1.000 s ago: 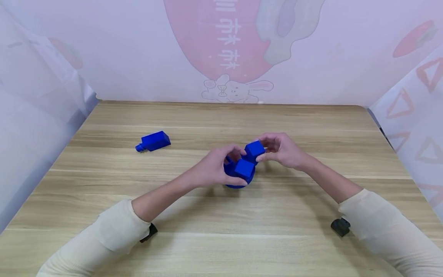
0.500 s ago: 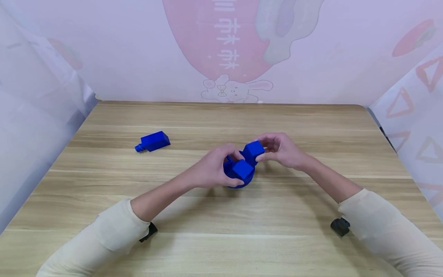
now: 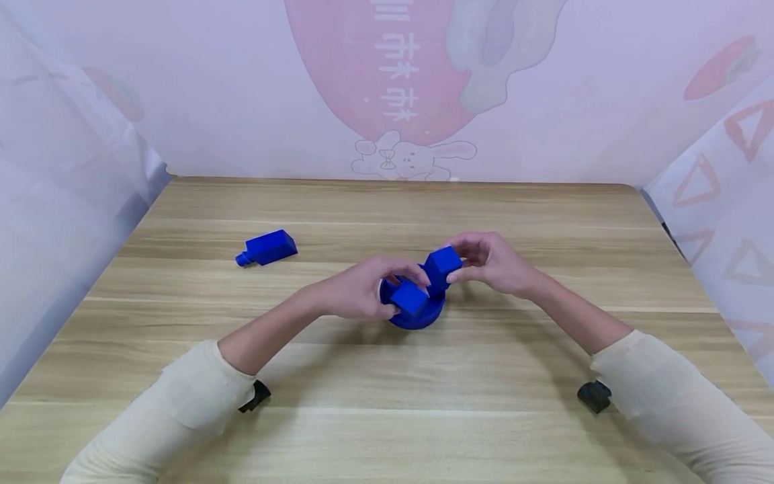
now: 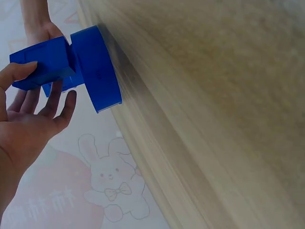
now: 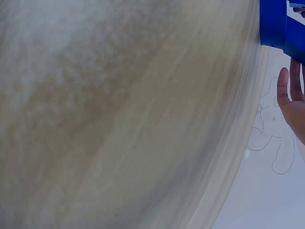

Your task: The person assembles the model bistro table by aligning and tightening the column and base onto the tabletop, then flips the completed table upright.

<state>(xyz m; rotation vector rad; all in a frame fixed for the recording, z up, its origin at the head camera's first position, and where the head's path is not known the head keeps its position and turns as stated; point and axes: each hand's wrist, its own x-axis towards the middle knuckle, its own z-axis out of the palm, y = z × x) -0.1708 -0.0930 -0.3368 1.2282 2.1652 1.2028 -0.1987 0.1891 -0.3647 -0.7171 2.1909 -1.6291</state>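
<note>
Two held blocks [image 3: 409, 298], well inside table edges [image 3: 399, 183]

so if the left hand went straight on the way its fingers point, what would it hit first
Probably the blue block held by the right hand: in the head view it sits just beyond the left hand. Depth is unclear, so a slight miss is possible.

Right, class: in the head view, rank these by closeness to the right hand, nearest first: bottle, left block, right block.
1. Right block: held in the right hand.
2. Left block: just left, held in the left hand.
3. Bottle: farther left, lying on the table.
</note>
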